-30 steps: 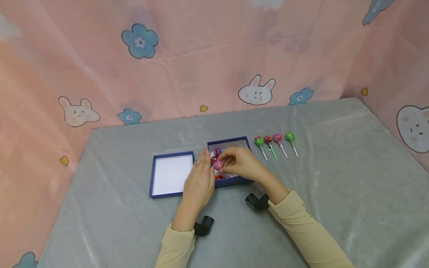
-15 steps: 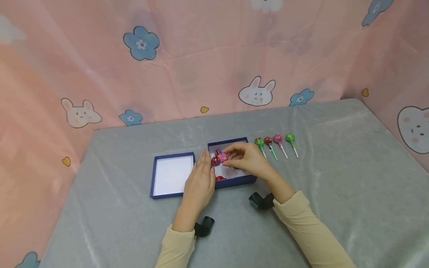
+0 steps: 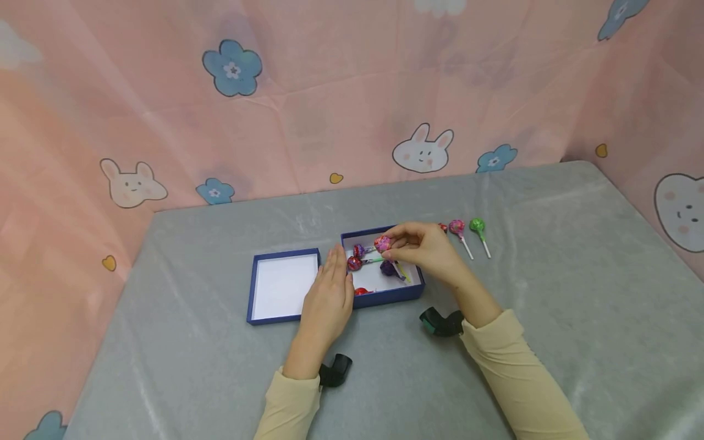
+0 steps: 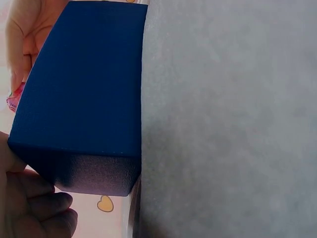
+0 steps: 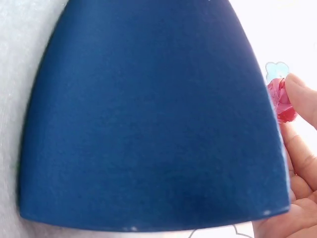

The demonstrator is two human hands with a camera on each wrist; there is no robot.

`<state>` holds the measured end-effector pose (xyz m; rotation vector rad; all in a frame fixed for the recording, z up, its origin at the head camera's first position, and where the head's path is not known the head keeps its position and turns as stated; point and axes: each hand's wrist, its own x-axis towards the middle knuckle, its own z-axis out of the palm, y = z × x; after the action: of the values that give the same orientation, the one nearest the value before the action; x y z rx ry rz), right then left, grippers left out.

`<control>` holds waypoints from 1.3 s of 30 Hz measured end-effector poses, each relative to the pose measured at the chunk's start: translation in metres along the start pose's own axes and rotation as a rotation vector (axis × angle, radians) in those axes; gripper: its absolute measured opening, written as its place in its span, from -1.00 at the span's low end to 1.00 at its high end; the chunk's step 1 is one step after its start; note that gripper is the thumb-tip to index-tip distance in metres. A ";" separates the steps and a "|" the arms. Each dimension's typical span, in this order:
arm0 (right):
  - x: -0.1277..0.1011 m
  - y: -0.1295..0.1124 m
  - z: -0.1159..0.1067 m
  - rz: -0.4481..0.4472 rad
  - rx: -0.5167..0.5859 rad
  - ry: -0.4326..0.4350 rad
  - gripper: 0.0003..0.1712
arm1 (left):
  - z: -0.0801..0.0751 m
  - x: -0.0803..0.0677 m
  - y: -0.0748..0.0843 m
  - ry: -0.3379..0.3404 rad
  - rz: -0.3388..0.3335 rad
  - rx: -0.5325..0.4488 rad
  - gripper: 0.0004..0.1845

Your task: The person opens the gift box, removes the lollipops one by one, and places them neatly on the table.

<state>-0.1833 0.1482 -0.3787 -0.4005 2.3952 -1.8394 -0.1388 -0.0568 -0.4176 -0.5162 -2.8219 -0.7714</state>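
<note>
My right hand [image 3: 426, 252] pinches a pink lollipop [image 3: 382, 244] by its wrapped head, above the blue box [image 3: 389, 298]. In the right wrist view the box's wall [image 5: 153, 124] hides part of the pink wrapper [image 5: 282, 101]. Straight fingers of my left hand [image 3: 329, 299] lie along the box's left side; in the left wrist view they touch its corner [image 4: 84, 99]. Inside the box are a dark purple lollipop [image 3: 387, 268], a red-and-purple one [image 3: 354, 263], another purple one [image 3: 359, 250] and a red one [image 3: 361, 291], partly hidden.
A shallow blue-rimmed tray or lid with a white inside [image 3: 283, 286] lies left of the box. To the right, a pink lollipop [image 3: 456, 227] and a green one [image 3: 476, 225] lie in a row, others behind my right hand. A patterned pink cloth [image 3: 308, 122] hangs behind the grey table [image 3: 550, 305].
My right hand has moved right and up with the pink lollipop, from the box's left side to over its back middle, uncovering lollipops inside. My left hand has stayed in place.
</note>
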 end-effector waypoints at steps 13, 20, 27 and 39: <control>-0.003 -0.002 -0.013 0.031 -0.017 0.064 -0.67 | 0.001 0.000 -0.002 0.010 0.022 0.033 -0.46; -0.005 -0.004 -0.022 0.033 0.003 0.089 -0.67 | 0.002 -0.001 -0.003 -0.007 0.027 -0.005 -0.43; -0.005 -0.002 -0.028 0.034 -0.019 0.124 -0.66 | 0.002 -0.001 -0.004 -0.001 0.036 -0.006 -0.42; -0.011 0.001 -0.049 -0.002 0.081 0.184 -0.77 | 0.001 -0.001 -0.004 -0.011 0.035 0.005 -0.42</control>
<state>-0.1843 0.1970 -0.3675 -0.2358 2.4231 -2.0494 -0.1390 -0.0598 -0.4204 -0.5698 -2.8165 -0.7566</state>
